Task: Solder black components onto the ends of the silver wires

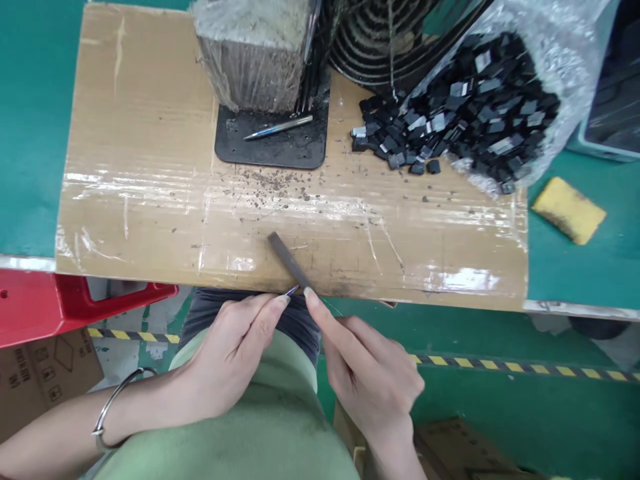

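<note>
My right hand is closed around a flat grey file, index finger stretched along it. The file slants up and left over the front edge of the cardboard. My left hand is pinched on a slim metal tool with a shiny pointed tip; the rest of it is hidden in the fingers. That tip meets or nearly meets the file beside my right fingertip. Farther back, a similar slim metal tool lies on a black mat.
Taped cardboard covers the green table. A plastic-wrapped block and a fan stand at the back. Several small black parts spill from a clear bag; a yellow sponge lies right. A red stool is at left.
</note>
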A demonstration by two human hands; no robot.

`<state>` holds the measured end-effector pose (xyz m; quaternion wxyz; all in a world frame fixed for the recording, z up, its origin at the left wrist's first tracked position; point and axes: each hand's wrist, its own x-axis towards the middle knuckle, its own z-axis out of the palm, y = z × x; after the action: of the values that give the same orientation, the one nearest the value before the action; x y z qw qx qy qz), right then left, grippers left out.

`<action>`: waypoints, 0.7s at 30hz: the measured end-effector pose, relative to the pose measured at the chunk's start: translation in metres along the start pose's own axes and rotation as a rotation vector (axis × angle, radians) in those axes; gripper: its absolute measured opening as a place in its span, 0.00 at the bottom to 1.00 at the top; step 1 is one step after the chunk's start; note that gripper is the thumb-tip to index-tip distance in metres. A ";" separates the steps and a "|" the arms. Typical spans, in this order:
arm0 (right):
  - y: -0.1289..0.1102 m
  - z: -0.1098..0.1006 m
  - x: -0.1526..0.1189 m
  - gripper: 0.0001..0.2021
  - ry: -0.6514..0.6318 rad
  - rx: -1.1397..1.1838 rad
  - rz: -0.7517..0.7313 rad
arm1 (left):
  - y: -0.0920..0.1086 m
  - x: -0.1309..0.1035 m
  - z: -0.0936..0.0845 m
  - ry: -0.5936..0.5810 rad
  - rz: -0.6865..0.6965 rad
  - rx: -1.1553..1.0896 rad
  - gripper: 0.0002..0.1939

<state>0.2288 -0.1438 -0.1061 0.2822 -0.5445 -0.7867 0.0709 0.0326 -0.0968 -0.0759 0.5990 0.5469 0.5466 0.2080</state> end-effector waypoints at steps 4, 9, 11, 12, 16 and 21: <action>0.000 -0.013 -0.018 0.36 -0.088 0.018 0.016 | -0.004 0.000 0.000 0.009 0.027 0.120 0.20; -0.002 -0.003 -0.001 0.33 0.002 0.003 0.009 | -0.006 -0.002 0.000 0.002 0.031 0.173 0.19; -0.002 -0.001 0.003 0.33 -0.004 0.006 0.001 | -0.002 -0.002 0.000 -0.004 0.011 0.130 0.20; -0.002 -0.003 0.000 0.33 -0.030 0.005 -0.004 | 0.000 -0.002 -0.001 -0.009 0.000 0.107 0.20; -0.001 -0.013 -0.015 0.36 -0.104 0.005 0.003 | 0.007 -0.001 -0.003 -0.049 -0.052 0.016 0.20; -0.002 -0.002 0.002 0.31 -0.009 -0.016 0.020 | 0.007 0.002 -0.004 -0.064 -0.108 -0.068 0.22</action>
<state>0.2277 -0.1426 -0.1030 0.2736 -0.5541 -0.7831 0.0698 0.0320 -0.0907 -0.0700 0.6449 0.5023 0.5484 0.1762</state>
